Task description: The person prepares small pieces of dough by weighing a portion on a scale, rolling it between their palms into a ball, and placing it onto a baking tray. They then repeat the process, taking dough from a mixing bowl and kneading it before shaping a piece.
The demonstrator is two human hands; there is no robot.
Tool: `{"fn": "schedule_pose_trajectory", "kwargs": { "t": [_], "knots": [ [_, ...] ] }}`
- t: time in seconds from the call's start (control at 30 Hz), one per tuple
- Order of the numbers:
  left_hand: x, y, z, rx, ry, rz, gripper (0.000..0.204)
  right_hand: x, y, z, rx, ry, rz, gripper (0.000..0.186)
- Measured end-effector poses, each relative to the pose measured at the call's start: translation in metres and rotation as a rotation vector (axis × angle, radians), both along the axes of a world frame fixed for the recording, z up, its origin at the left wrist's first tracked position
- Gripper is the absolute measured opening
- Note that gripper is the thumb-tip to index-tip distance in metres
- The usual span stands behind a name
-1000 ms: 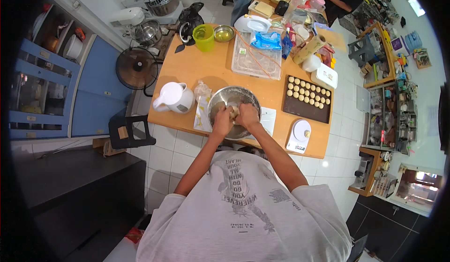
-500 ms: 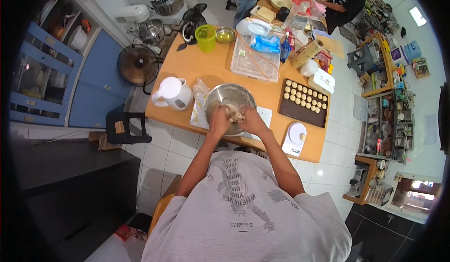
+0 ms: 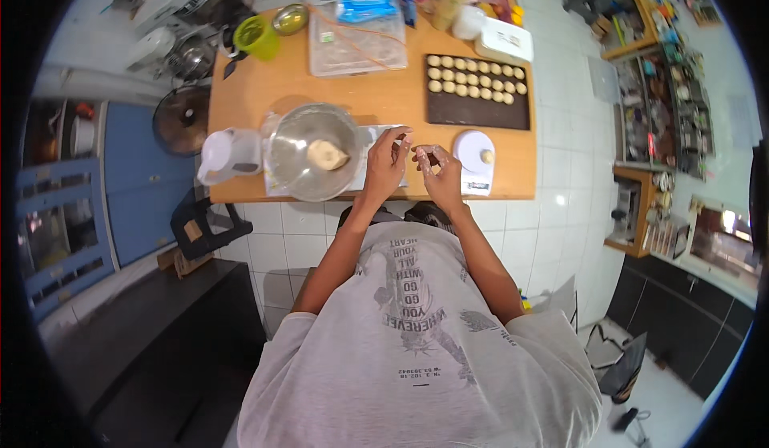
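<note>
1 pale, rounded lump of dough (image 3: 327, 155) lies on the floor of a wide, round, silver metal bowl (image 3: 298, 133), slightly right of its middle. The bowl's inner wall has a cloudy look. Neither hand touches the dough or the bowl; both are to the right of them, near the front edge of the light-brown wooden bench (image 3: 384, 99).

The left hand (image 3: 386, 163) is nearer the bowl, beside its right rim, its fingers loosely bent. The right hand (image 3: 440, 177) is farther off, with its fingers curled toward the thumb. The 2 hands face each other with fingertips close together, and pale residue shows on the fingers. Whether either hand pinches a scrap of dough cannot be told; the dough lump is free of both.

Just right of the right hand is a white kitchen scale with a round platform (image 3: 473, 145), bearing 1 small dough ball (image 3: 487, 156). Behind it, a dark rectangular baking tray (image 3: 481, 114) carries 3 rows of pale dough balls (image 3: 473, 80), its front part bare.

Left of the bowl is a white plastic pitcher (image 3: 230, 155). At the back left are a yellow-green plastic tub (image 3: 256, 38) and a small round metal bowl (image 3: 290, 20) with yellowish contents. A clear, flat plastic box (image 3: 352, 51) bears a bright-blue packet (image 3: 367, 4).
</note>
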State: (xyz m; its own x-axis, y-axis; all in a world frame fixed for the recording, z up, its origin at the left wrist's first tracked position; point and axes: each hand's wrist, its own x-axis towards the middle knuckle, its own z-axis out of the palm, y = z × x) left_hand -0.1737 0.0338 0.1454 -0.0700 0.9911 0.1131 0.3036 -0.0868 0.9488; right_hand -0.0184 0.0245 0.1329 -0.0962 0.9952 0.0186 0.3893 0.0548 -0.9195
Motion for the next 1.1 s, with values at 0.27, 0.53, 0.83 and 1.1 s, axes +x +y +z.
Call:
{"fn": "schedule_pose_trajectory", "kwargs": {
  "t": [0.27,0.53,0.83,1.1],
  "knots": [
    [0.129,0.025,-0.075,-0.437,-0.209,-0.251,0.035,0.2,0.002,-0.073,-0.196,-0.105,-0.25,0.018],
    [0.184,0.016,-0.162,-0.781,-0.235,-0.145,0.04,0.253,0.022,-0.161,-0.14,-0.406,-0.017,0.045],
    [0.226,0.006,-0.155,-0.911,-0.394,-0.009,0.037,0.26,0.048,-0.175,-0.049,-0.656,0.332,0.044],
    [0.218,0.013,-0.15,-0.857,-0.645,0.1,0.062,0.243,0.05,-0.13,0.034,-0.041,0.19,0.036]
  ]
}}
